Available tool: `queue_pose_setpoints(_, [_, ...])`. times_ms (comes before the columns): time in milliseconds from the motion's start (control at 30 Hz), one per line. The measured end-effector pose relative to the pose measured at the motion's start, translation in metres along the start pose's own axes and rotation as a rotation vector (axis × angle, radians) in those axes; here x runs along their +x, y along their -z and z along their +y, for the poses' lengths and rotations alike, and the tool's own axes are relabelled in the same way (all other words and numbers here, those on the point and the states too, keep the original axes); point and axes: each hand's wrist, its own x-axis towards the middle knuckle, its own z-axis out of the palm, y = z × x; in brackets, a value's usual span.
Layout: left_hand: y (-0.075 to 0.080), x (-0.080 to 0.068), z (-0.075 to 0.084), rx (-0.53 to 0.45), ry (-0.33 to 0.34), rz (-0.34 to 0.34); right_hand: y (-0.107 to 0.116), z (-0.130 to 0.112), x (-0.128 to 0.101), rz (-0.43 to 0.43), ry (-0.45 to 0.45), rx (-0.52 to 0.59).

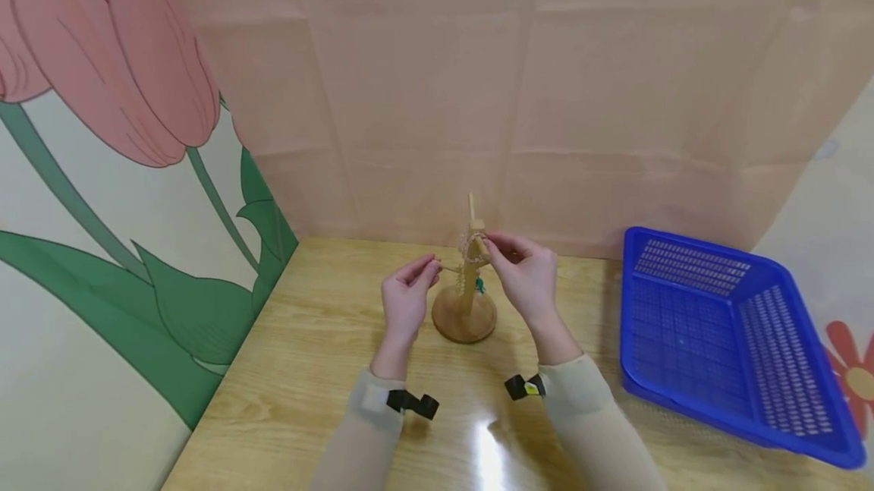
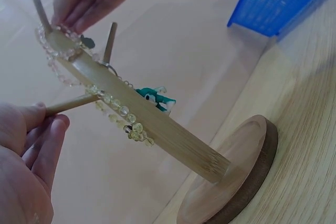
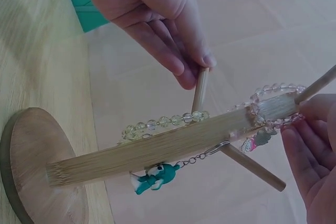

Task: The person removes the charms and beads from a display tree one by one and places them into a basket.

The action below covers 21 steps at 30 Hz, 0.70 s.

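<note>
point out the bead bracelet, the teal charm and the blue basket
bead bracelet point(image 3: 163, 122), right wrist view, on the yellowish beads above the stand's post
teal charm point(image 2: 152, 97), left wrist view, on the charm's body
blue basket point(image 1: 690, 392), head view, on its near rim

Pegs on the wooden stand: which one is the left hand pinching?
The left hand pinches the tip of the side peg that the pale yellow bead bracelet hangs on. The other pegs are free of that hand; the right hand is at the pink bracelet higher up.
</note>
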Motion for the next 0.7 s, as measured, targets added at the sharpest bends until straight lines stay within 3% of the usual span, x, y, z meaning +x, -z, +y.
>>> queue_pose_setpoints(700, [-0.001, 0.0005, 0.0, -0.001, -0.015, 0.004, 0.007, -0.0008, -0.0035, -0.016, 0.047, 0.107])
